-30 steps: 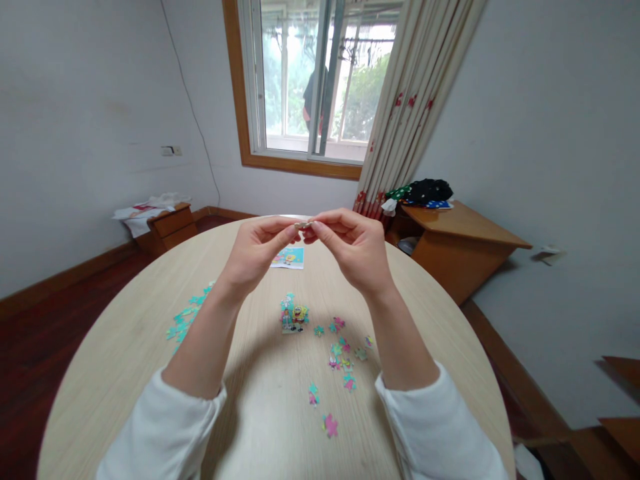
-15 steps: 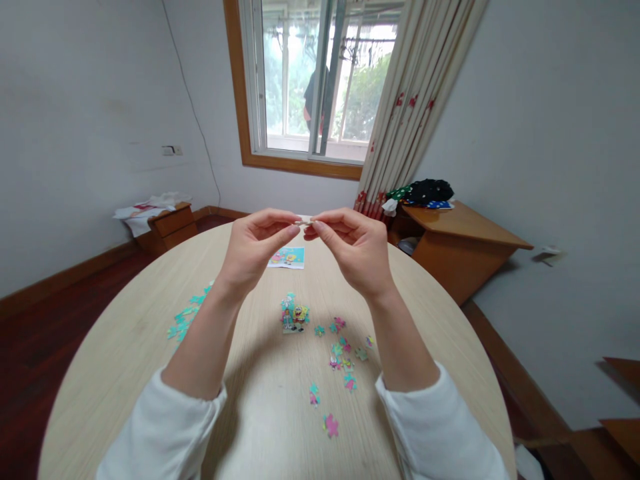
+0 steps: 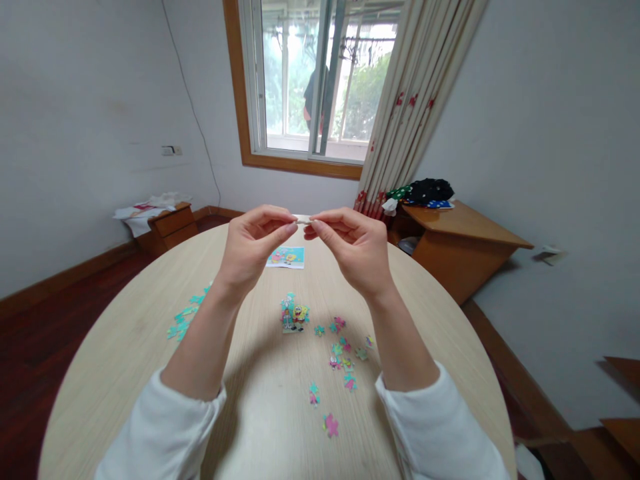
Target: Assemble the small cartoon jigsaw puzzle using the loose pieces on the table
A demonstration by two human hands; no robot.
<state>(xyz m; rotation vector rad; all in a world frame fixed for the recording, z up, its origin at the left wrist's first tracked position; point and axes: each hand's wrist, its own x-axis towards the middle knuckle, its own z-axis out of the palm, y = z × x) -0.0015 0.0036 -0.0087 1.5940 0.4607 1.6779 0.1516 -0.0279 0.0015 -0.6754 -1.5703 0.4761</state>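
Round grainy tabletop (image 3: pixel 125 373), lobed jigsaw pieces (image 3: pixel 331 425), left hand (image 3: pixel 250 248) and right hand (image 3: pixel 356 245) in fingertip pinch on one thin piece (image 3: pixel 303 221)

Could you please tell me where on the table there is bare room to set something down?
Bare tabletop lies between the right forearm and the table's right rim, and between the left forearm and the partly assembled puzzle. It is crowded right of that puzzle, where loose jigsaw pieces scatter, and beside the left forearm's outer side, where teal pieces cluster.
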